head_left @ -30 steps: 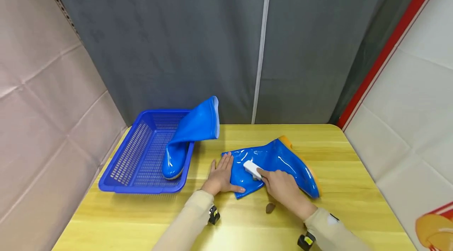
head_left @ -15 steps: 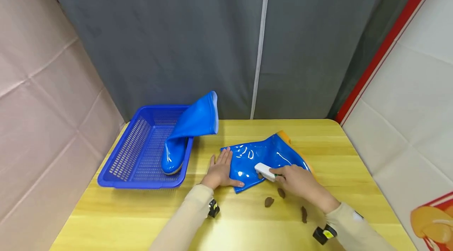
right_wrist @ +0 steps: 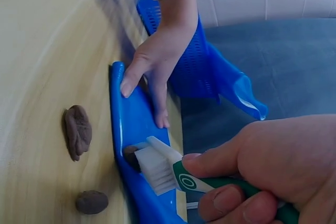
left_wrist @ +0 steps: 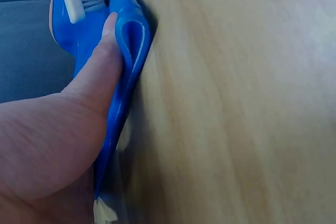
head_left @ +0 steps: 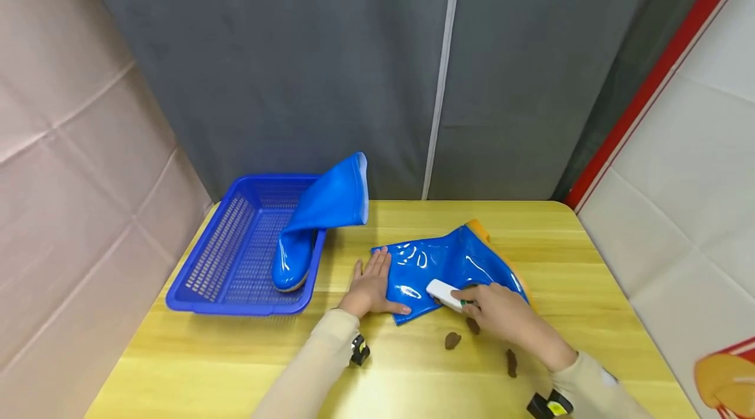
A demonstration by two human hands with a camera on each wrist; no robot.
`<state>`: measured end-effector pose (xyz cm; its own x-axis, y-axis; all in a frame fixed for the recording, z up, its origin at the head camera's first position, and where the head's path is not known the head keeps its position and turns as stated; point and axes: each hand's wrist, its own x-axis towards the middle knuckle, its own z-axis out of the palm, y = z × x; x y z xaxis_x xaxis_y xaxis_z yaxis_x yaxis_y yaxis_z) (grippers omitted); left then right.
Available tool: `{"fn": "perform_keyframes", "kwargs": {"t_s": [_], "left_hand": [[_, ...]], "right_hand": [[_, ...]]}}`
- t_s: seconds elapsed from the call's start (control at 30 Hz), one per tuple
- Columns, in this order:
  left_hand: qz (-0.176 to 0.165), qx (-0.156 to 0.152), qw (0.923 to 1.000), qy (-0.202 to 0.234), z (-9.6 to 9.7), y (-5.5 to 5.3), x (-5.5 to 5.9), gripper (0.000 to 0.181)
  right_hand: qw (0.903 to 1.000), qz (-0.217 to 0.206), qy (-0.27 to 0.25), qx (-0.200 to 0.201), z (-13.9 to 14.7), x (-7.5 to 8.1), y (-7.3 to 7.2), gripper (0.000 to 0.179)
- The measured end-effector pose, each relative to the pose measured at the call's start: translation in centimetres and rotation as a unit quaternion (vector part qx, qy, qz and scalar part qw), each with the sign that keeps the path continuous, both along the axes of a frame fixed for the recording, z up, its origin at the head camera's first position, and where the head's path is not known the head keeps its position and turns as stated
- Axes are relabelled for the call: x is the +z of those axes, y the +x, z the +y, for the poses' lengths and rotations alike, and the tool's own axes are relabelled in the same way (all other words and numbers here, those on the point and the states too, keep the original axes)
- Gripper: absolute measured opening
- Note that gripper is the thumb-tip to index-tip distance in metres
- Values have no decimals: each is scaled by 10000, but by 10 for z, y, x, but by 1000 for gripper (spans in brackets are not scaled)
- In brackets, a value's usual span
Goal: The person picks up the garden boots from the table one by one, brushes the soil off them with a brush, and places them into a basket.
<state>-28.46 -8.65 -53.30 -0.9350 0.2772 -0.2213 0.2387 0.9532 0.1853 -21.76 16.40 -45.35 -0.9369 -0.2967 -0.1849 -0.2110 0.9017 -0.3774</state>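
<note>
A shiny blue rain boot [head_left: 451, 255] with a yellow sole lies on its side on the table. My left hand [head_left: 371, 288] rests on the open end of its shaft, fingers straight, thumb along the near edge. In my right hand [head_left: 504, 314] is a white and green scrub brush [head_left: 444, 293], held by its handle. Its pale bristles [right_wrist: 155, 169] meet the boot shaft beside a brown clay-like lump [right_wrist: 131, 157] near the shaft's lower edge. The right forearm and hand hide part of the boot's foot in the head view.
Several brown lumps [head_left: 452, 340] are on the wooden table [head_left: 413, 386] in front of the boot. At left stands a blue mesh basket [head_left: 194, 307]; a second blue boot [head_left: 330, 199] leans over its right rim. A grey curtain [head_left: 295, 78] hangs behind the table.
The right hand has drawn the brush right and nearer across the boot shaft. More brown lumps now show on the table than one second ago. My left hand keeps its place on the boot.
</note>
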Motion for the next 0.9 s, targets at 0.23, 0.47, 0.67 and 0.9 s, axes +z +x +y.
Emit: {"fn": "perform_keyframes", "kwargs": {"t_s": [0.23, 0.47, 0.67, 0.9], "left_hand": [[-1, -2, 10000, -59, 5, 1, 2, 131], [-30, 78, 10000, 11, 0, 3, 4, 130], [27, 46, 10000, -41, -3, -1, 7, 131], [-4, -8, 10000, 67, 2, 3, 2, 130]], "right_hand": [[9999, -104, -57, -66, 9, 10, 1, 30], [9994, -312, 145, -11, 8, 18, 4, 29], [9993, 262, 264, 13, 2, 4, 4, 29], [9966, 720, 352, -176, -3, -20, -1, 30]]}}
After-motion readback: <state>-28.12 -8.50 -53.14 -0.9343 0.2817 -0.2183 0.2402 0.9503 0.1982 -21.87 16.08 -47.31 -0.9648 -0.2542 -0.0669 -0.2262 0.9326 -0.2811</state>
